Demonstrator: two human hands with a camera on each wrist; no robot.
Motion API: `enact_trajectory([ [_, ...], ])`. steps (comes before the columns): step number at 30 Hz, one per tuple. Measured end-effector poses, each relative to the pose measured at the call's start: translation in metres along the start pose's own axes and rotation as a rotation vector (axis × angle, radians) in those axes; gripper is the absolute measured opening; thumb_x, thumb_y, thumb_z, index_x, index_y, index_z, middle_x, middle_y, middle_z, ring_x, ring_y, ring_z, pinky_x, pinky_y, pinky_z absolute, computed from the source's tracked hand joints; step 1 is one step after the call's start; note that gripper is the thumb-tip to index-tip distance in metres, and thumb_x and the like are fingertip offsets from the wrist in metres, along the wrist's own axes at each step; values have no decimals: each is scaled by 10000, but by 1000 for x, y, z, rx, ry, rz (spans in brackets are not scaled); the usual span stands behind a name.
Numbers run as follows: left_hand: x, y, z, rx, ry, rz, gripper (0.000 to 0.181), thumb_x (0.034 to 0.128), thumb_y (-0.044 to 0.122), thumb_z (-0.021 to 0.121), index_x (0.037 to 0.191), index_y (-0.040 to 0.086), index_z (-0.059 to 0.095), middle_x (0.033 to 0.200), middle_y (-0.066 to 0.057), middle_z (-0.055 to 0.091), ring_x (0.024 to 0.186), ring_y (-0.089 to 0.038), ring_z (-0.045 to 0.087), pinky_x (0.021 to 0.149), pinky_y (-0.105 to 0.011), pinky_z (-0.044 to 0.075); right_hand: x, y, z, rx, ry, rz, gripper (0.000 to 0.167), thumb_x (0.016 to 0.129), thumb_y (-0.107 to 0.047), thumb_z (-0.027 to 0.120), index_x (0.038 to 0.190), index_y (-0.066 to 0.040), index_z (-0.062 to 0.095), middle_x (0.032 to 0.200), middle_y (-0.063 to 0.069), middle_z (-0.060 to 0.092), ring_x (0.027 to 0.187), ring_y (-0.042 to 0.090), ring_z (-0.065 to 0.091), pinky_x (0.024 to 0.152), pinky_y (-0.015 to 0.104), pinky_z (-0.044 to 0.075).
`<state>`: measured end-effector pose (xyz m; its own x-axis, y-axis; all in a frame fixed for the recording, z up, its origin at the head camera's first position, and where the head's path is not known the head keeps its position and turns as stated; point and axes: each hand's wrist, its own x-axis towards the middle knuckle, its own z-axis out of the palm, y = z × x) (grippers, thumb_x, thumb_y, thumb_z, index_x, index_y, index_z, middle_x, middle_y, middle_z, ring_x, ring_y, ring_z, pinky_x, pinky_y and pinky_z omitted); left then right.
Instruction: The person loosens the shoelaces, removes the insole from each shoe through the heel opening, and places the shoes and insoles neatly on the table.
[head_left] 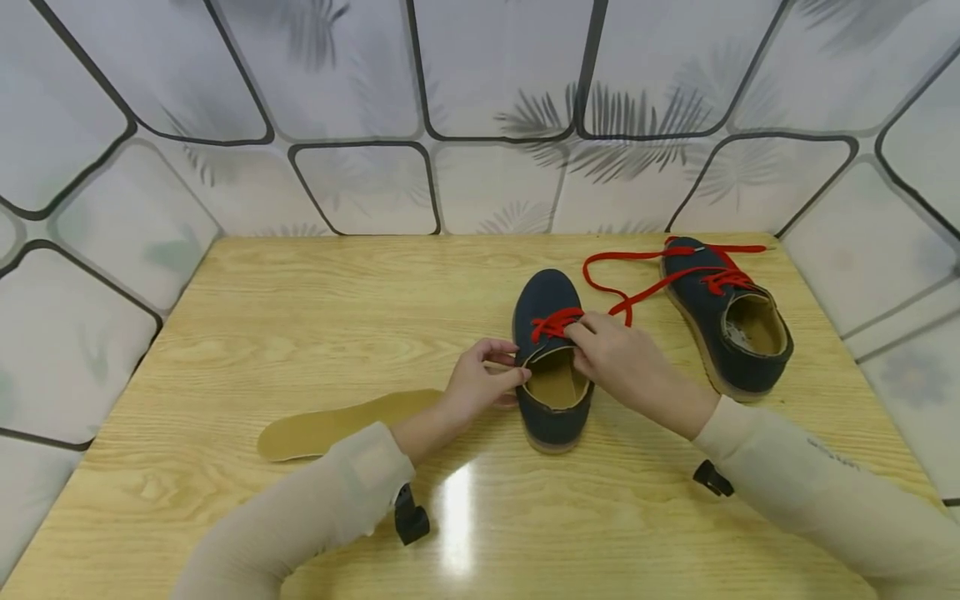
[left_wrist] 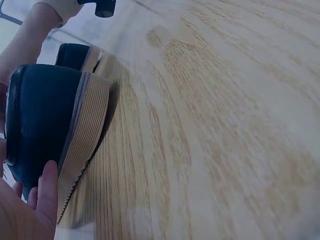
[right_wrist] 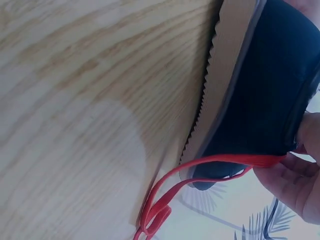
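A navy shoe point(head_left: 546, 292) with a tan sole stands upright on the table, toe pointing away. My left hand point(head_left: 480, 382) grips its left side, thumb at the opening's rim and fingers along the outer wall; in the left wrist view, those fingers point(left_wrist: 47, 187) lie against the upper, just above the sole. On the opposite side, my right hand point(head_left: 626, 360) pinches the shoe's edge beside the red lace point(head_left: 551, 325). The right wrist view has the lace point(right_wrist: 215, 159) trailing from under the right fingers. Exactly what those fingertips pinch is partly hidden.
A second navy shoe point(head_left: 693, 321) with red laces stands at the right. Loose red lace point(head_left: 600, 283) runs between the two shoes. To the left lies a tan insole point(head_left: 322, 429), partly under my left forearm. A patterned backdrop point(head_left: 495, 183) borders the wooden table point(head_left: 315, 317).
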<state>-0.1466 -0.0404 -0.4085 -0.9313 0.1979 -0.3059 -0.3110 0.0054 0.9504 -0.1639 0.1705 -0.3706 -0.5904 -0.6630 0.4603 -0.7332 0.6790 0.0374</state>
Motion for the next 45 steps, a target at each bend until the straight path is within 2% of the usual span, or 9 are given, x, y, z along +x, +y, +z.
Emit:
enact_trajectory([
  [8, -3, -1, 3, -44, 12, -16, 398, 840, 76, 681, 1203, 4, 535, 1151, -152, 537, 927, -171, 629, 724, -420, 571, 0, -1, -1, 65, -10, 7, 137, 778, -5, 651, 910, -26, 619, 832, 99, 553, 668, 202, 537, 437, 279, 444],
  [14, -6, 3, 3, 168, 55, 146, 357, 807, 95, 719, 1136, 33, 594, 1027, -107, 562, 759, -118, 530, 618, -235, 513, 1, 1, 0, 110, -22, 27, 162, 761, 28, 649, 916, -15, 626, 837, 109, 559, 663, 190, 520, 484, 278, 457],
  [17, -7, 8, 3, 400, 53, 370, 287, 792, 78, 725, 1064, 67, 634, 938, -79, 566, 746, -150, 473, 630, -221, 428, 2, 1, -2, 125, -23, 34, 174, 756, 34, 648, 922, -15, 634, 840, 113, 569, 640, 180, 513, 484, 270, 443],
  [22, -2, 14, 1, 817, 29, 893, 236, 751, 37, 762, 964, 96, 678, 917, -34, 591, 856, -189, 534, 758, -276, 467, 3, 1, -3, 140, -33, 35, 162, 770, 22, 643, 927, -21, 636, 831, 108, 568, 591, 157, 481, 474, 246, 405],
  [26, 5, 17, 0, 981, -16, 1258, 257, 724, 37, 792, 955, 86, 690, 930, -47, 607, 851, -181, 573, 769, -254, 490, 2, 1, -4, 155, -40, 37, 155, 774, 25, 651, 921, -23, 634, 823, 107, 562, 557, 140, 455, 462, 232, 381],
  [31, 15, 24, -1, 1119, -139, 1616, 154, 829, 32, 695, 971, 93, 690, 949, -29, 647, 850, -146, 603, 756, -226, 490, 3, 3, -5, 170, -51, 39, 147, 773, 22, 659, 911, -22, 634, 815, 106, 556, 555, 144, 452, 473, 236, 382],
  [34, 20, 32, -1, 1268, -281, 1757, 141, 911, 75, 605, 1016, 133, 678, 1004, 14, 660, 917, -125, 605, 775, -221, 483, 4, 5, -6, 189, -77, 59, 138, 777, 8, 667, 904, -30, 631, 819, 94, 556, 572, 149, 467, 497, 248, 399],
  [39, 22, 44, 1, 1512, -580, 1725, 223, 983, 135, 492, 1115, 196, 660, 1131, 62, 625, 1065, -123, 556, 842, -232, 463, 7, 7, -10, 228, -146, 82, 99, 793, -3, 652, 872, -51, 617, 813, 68, 541, 571, 136, 463, 502, 248, 395],
  [45, 22, 55, 13, 1684, -856, 1423, 281, 999, 145, 454, 1229, 195, 608, 1278, 66, 568, 1177, -124, 504, 891, -237, 446, 12, 10, -12, 262, -195, 92, 104, 771, 10, 647, 833, -62, 605, 805, 61, 553, 583, 139, 483, 520, 259, 413],
])
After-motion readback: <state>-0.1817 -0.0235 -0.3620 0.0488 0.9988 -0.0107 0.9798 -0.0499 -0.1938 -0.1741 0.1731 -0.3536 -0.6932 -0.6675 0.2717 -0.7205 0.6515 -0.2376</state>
